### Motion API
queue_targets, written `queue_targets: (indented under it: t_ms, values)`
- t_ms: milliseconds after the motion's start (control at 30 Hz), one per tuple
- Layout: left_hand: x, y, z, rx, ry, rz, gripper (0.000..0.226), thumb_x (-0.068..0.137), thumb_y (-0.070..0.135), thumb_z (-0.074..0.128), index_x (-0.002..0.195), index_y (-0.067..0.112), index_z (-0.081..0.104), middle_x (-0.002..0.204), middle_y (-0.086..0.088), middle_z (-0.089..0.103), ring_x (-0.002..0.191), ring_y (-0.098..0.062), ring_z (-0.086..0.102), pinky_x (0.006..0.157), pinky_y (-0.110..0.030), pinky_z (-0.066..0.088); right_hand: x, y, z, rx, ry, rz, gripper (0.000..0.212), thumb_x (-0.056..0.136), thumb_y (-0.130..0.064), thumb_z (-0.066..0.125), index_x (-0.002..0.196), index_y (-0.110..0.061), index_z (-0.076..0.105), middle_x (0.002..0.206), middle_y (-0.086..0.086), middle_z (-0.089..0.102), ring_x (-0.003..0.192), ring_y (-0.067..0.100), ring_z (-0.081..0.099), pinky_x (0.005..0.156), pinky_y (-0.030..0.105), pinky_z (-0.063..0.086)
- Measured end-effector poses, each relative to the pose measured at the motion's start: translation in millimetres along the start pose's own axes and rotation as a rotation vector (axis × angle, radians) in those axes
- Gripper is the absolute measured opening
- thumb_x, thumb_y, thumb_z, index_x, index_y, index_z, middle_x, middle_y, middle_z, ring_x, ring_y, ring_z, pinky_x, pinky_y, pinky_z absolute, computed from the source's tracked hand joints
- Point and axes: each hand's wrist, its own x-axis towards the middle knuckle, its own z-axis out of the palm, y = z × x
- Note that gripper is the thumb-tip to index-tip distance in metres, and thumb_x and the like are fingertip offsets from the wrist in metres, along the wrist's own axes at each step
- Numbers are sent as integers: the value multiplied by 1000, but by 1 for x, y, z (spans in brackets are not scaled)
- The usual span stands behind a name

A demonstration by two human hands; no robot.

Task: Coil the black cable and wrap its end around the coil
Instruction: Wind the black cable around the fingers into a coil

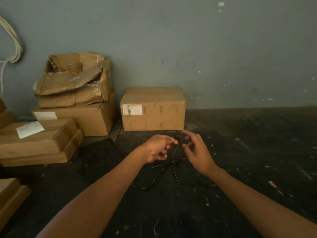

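A thin black cable (175, 170) lies in loose tangled loops on the dark floor in front of me. One strand rises from the tangle to my left hand (158, 148), whose thumb and forefinger pinch it near its top. A small loop of cable arcs above and between both hands. My right hand (195, 150) hovers just right of that loop with fingers spread and curled, touching or nearly touching the cable; I cannot tell whether it grips.
A sealed cardboard box (152, 109) stands against the wall just behind my hands. Stacked and torn cardboard boxes (73, 100) fill the left side, with more at the lower left edge. White cords (15, 43) hang on the wall at upper left.
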Motion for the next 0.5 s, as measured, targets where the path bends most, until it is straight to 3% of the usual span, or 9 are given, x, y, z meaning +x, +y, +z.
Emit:
queue_targets:
  t_ms: [67, 167, 400, 500]
  values:
    - [-13, 12, 0, 33, -76, 28, 23, 101, 28, 49, 105, 17, 69, 61, 6, 36, 55, -9, 32, 57, -24, 35, 13, -9, -4, 30, -62, -19, 42, 92, -11, 61, 133, -19, 55, 113, 1, 50, 100, 14, 54, 87, 24, 46]
    - [-29, 28, -2, 46, -127, 72, 22, 101, 28, 49, 103, 19, 69, 60, 7, 35, 53, -7, 31, 58, -25, 33, 27, -26, -11, 53, -109, -75, 20, 94, -5, 56, 107, -13, 69, 100, -1, 63, 98, 14, 59, 88, 27, 44]
    - [-59, 61, -10, -6, -210, 206, 27, 98, 13, 51, 119, 5, 66, 64, 5, 47, 57, -7, 42, 61, -25, 37, 57, -65, -39, 158, -206, -58, 35, 97, -1, 47, 84, -27, 68, 81, -4, 69, 75, 1, 61, 76, 24, 49]
    - [-70, 73, -10, -38, -241, 284, 25, 99, 17, 51, 113, 9, 69, 65, 4, 50, 59, -9, 48, 63, -27, 40, 68, -83, -52, 198, -226, -61, 32, 100, -5, 46, 84, -23, 68, 82, 6, 70, 75, 10, 63, 74, 28, 52]
